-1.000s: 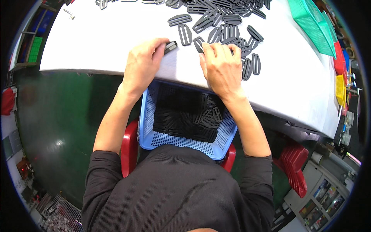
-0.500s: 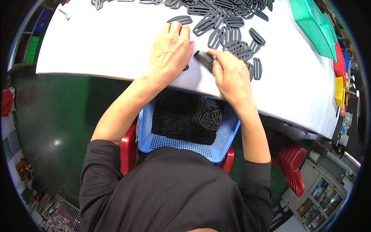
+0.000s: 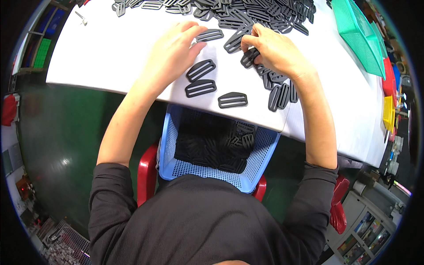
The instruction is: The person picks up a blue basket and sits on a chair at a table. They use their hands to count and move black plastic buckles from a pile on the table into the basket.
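The left hand (image 3: 174, 49) is open, thumb and fingers parted around the left end of a black buckle (image 3: 211, 35) on the bench (image 3: 110, 55); whether they touch it, I cannot tell. That buckle lies just to the hand's right, its long axis running mostly left to right and tipping slightly away at the right end. The left hand is nearer to it than the right hand (image 3: 282, 53), which pinches another buckle (image 3: 248, 58) beside the pile (image 3: 260, 15).

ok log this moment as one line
left hand: open at a black buckle | right hand: at other buckles, grip unclear | table: loose buckles, far pile | blue basket: holding more buckles
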Demonstrator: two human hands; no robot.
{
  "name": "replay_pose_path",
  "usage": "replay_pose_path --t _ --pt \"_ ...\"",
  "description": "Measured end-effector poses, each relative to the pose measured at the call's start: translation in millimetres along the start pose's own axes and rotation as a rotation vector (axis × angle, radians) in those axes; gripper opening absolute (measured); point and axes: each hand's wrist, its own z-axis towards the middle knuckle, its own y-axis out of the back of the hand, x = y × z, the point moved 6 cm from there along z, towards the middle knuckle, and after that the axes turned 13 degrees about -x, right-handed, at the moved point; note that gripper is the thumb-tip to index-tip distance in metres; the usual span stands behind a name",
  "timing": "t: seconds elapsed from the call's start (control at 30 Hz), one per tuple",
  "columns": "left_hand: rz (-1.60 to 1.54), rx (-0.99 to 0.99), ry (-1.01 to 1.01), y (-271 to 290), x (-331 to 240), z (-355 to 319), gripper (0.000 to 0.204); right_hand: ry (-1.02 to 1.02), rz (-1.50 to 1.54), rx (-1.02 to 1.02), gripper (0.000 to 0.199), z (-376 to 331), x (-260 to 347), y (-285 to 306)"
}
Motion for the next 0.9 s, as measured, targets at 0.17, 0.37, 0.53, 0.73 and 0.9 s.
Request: replay_pose_path --t 0.17,0.37,0.53,0.73,0.9 --pt "0.122 0.011 -0.21 -36.6 11.7 7.8 0.031 -0.026 0.005 -0.063 0.019 -0.7 13.3 7.1" --pt "0.111 -0.022 -0.251 -31.6 14.5 4.4 0.026 -0.025 0.25 -0.058 0.03 -13.2 38.1 -2.3" --pt "-0.234 0.098 0.08 -15.9 22.3 -0.6 0.018 -0.107 0.065 -0.104 0.03 12.8 5.2 -6.5" --pt "-0.115 -0.029 0.015 -10.5 20.2 7.4 0.016 -0.17 0.124 -0.151 0.024 8.1 2.0 -5.7" --pt "-0.039 -0.049 -0.029 -45.3 -5.5 25.9 0.021 -0.216 0.242 -0.143 0.023 -29.1 24.3 -9.7"
